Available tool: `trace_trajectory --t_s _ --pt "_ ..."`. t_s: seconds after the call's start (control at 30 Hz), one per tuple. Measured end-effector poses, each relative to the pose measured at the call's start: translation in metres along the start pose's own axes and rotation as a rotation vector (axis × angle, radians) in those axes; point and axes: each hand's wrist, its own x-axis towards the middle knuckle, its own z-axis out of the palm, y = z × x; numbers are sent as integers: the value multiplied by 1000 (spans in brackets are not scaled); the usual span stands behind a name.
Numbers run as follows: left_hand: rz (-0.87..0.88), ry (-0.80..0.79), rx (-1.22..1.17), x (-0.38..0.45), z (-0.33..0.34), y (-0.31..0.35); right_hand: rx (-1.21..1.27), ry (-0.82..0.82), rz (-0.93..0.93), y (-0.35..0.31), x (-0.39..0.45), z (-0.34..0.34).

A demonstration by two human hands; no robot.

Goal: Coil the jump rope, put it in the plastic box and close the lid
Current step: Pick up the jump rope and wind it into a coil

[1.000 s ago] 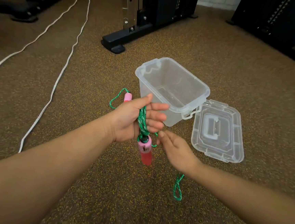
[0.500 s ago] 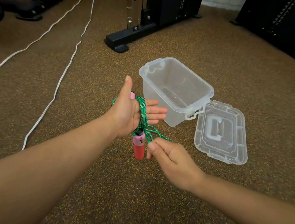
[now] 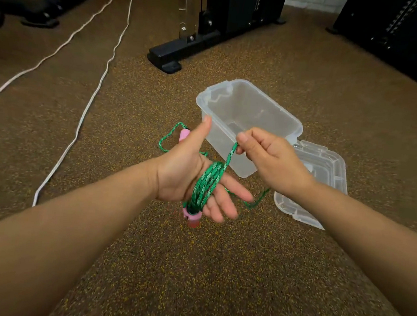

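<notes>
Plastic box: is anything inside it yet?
Nothing shows inside the plastic box; its bare floor is visible through the open top. The near corner is covered by the right hand, so that bit cannot be checked. The rope is wound around the left hand.

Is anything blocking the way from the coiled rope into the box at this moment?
Nothing visible does. The plastic box stands open and looks empty just beyond the left hand, which carries the jump rope coils. The lid lies on the floor beside the box. The right hand pinches a strand.
</notes>
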Motion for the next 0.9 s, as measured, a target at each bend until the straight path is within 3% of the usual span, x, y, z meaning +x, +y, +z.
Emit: trace_trajectory --t_s 0.1,0.2,0.3,0.47,0.67,0.9 --pt "-1 -138 -21 -2 1 3 10 -3 18 5 0 4" --pt "24 -148 15 -3 3 4 93 -16 48 11 -3 14" --pt "186 -29 -11 -2 8 2 284 -58 133 23 -11 28" --pt "333 275 -204 5 4 3 173 -24 219 37 -30 40" --pt "504 471 -353 5 -9 12 315 -196 371 44 -49 37" --pt "630 688 -477 4 -22 17 288 -43 438 51 -64 32"
